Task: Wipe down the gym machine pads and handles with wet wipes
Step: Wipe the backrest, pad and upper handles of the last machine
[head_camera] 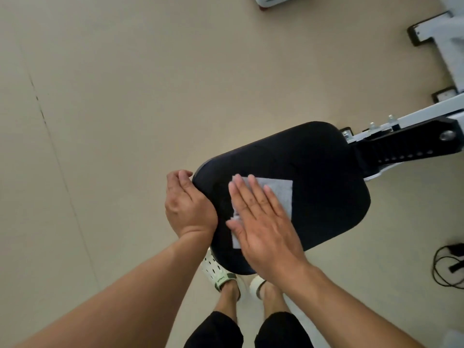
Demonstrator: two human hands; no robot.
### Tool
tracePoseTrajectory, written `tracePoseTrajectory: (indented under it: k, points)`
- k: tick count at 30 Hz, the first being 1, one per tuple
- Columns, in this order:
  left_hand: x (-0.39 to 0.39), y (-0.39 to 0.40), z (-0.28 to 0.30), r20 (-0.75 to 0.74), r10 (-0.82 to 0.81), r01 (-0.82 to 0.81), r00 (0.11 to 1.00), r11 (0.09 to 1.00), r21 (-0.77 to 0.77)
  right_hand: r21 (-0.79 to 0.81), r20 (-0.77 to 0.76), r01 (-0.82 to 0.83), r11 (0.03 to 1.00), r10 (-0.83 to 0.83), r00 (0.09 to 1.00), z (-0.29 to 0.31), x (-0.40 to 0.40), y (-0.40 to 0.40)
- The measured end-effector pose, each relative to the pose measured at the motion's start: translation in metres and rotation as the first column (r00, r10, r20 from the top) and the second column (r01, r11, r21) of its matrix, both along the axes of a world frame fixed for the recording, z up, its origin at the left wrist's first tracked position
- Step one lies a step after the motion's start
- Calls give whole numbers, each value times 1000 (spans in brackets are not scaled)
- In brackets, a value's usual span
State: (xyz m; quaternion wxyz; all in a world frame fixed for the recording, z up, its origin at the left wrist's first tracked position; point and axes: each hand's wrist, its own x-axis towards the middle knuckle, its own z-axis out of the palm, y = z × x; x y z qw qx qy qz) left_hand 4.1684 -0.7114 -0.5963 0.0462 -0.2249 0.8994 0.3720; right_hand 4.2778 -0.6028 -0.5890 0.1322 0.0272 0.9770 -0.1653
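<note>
Black vinyl seat pad is best wiped in overlapping passes, edges included, with even pressure kept on the wet wipe. It's pinned flat mid-pad under the right hand, fingers straight. The pad's left rim is steadied by the left hand, fingers probably curled underneath, hard to tell.

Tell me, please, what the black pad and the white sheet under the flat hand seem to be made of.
The black rounded seat pad looks like foam covered in matte vinyl or synthetic leather: smooth, with soft rounded edges and almost no shine. The white rectangular wipe looks like thin non-woven fabric: faintly textured, lying flat on the pad under the right hand. Neither material is certain.
</note>
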Motion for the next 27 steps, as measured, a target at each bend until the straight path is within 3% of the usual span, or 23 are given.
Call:
tracePoseTrajectory:
  k: [2, 4, 6, 8, 10, 12, 14, 19, 22, 27]
  points:
    - [1, 0, -1, 6, -2, 2, 1000, 1000, 0, -6, 45, 98, 995, -98, 994, -1, 30, 32]
    - [1, 1, -1, -5, -13, 13, 1000, 1000, 0, -4, 106, 301, 954, -299, 948, -6, 27, 71]
    - [1, 1, 0, -14, -15, 15, 1000, 1000, -13, 4, 163, 499, 867, -493, 855, -10, -12, 104]
    - [2, 1, 0, -9, -13, 13, 1000, 1000, -19, 45, 157, 547, 836, -547, 822, -13, -66, 114]
    - [2, 2, -1, -17, -15, 15, 1000, 1000, -17, 1, 146, 402, 916, -397, 906, -12, -105, 90]
    - [1, 2, -2, -35, -12, 12, 999, 1000, -20, -86, 59, 126, 988, -122, 991, -8, -109, 42]
    - [1, 3, -2, -48, -20, 19, 999, 1000, -24, -76, -46, -52, 996, 49, 998, -1, -80, 6]
    - [1, 4, -1, -32, -18, 16, 999, 998, -68, -229, -3, -48, 972, 48, 999, 4, 28, 44]
    - [0, 4, -2, -23, -13, 11, 1000, 996, -91, -252, 32, 165, 954, -162, 986, -11, 23, 103]
    - [1, 6, -2, -38, -10, 6, 999, 995, -99, -195, 2, 539, 819, -550, 835, -23, -72, 124]
